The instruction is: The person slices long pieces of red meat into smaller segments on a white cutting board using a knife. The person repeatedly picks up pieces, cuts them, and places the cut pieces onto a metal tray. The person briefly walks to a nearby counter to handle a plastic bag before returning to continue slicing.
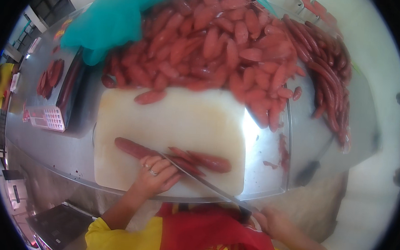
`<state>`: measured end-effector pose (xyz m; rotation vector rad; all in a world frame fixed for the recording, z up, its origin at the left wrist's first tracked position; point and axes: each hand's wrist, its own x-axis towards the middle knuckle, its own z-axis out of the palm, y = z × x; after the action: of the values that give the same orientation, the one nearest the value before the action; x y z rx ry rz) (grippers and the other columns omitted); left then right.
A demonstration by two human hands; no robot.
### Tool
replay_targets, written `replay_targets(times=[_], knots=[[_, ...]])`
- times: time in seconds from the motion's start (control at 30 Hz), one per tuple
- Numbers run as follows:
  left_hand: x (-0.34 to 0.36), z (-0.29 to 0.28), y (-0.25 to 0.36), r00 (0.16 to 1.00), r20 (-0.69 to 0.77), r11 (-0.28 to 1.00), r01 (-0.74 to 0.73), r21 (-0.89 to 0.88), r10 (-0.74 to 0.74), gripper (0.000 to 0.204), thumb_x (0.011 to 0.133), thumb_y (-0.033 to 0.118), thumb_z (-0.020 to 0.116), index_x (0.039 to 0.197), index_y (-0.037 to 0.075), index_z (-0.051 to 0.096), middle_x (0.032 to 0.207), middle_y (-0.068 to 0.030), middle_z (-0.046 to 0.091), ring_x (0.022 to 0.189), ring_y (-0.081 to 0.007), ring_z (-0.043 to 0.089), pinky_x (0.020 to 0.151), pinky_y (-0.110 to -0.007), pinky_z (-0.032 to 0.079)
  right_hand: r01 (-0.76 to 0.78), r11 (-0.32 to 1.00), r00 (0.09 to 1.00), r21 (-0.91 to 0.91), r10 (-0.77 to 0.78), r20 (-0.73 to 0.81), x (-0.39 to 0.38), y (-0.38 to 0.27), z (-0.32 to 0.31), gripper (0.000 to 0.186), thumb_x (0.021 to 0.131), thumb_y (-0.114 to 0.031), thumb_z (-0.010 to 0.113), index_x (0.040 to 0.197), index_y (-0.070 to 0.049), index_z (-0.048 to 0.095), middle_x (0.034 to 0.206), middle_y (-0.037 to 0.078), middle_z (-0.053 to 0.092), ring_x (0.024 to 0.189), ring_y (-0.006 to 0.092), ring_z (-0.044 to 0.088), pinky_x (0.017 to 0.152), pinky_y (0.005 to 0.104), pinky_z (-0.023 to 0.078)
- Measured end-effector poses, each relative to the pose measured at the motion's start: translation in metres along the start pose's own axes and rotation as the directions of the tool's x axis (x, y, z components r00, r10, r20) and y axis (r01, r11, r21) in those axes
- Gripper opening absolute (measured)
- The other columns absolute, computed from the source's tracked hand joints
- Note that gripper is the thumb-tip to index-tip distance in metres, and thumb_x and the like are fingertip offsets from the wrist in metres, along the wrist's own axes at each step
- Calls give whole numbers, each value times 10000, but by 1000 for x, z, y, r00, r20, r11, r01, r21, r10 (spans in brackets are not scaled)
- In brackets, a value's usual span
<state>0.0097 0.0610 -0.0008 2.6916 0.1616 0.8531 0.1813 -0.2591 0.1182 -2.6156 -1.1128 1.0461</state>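
Note:
My left hand (158, 173), with a ring on one finger, presses its bent fingers on a long red sausage (132, 148) lying on the white cutting board (132, 117). In my right hand (271, 220), near the board's front right corner, is a knife (215, 187); its handle is mostly hidden by the fingers. The blade slants up to the left and its tip end lies across the sausage, just beyond my left fingertips. To the right of the blade rests a thick sausage piece (211, 162), with cut slices close beside it.
A large heap of slant-cut sausage slices (208, 44) covers the board's far side, under a green plastic bag (110, 23). Whole sausages (327, 73) are piled at the right. A digital scale (49, 117) carrying several pieces stands at the left. Another dark handle (307, 173) lies at the right.

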Motion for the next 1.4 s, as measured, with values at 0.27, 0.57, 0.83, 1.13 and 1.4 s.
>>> replay_targets(times=[0.27,0.57,0.83,1.13,1.4], knots=[[8,2,0,1000,-13,993,25,-115,-27,336,601,94,791,896,163,646,944,-11,548,879,-237,513,792,-375,372,169,979,984,115,-162,-68,95,-49,45,533,977,-506,451,836,-11,592,634,228,620,603,439,624,563,503,512],[-6,-11,-15,999,-49,1000,-8,-10,8,287,619,124,781,868,146,640,963,-19,564,905,-240,522,781,-380,392,68,998,998,1,-68,18,19,-20,4,549,956,-533,480,828,-11,589,613,223,617,620,441,635,573,488,522],[1,-5,-14,995,-61,995,70,-71,-75,300,626,116,771,892,141,636,969,-32,565,915,-251,523,775,-380,386,146,983,988,108,-140,-66,99,-73,38,580,975,-526,437,812,11,583,617,244,613,628,449,634,583,513,513],[-2,-19,-26,998,-52,998,43,-49,-46,314,594,87,773,876,132,642,922,-35,576,883,-259,536,805,-384,412,55,994,998,89,-56,17,30,-37,24,536,950,-514,510,823,1,583,612,243,608,580,439,622,528,503,505],[-4,-18,-24,996,-45,994,79,-73,-83,308,603,84,778,873,133,639,930,-36,574,880,-264,537,796,-383,420,212,976,968,52,-202,-150,88,-84,48,527,965,-484,496,801,8,587,614,223,618,564,423,623,512,480,510]])
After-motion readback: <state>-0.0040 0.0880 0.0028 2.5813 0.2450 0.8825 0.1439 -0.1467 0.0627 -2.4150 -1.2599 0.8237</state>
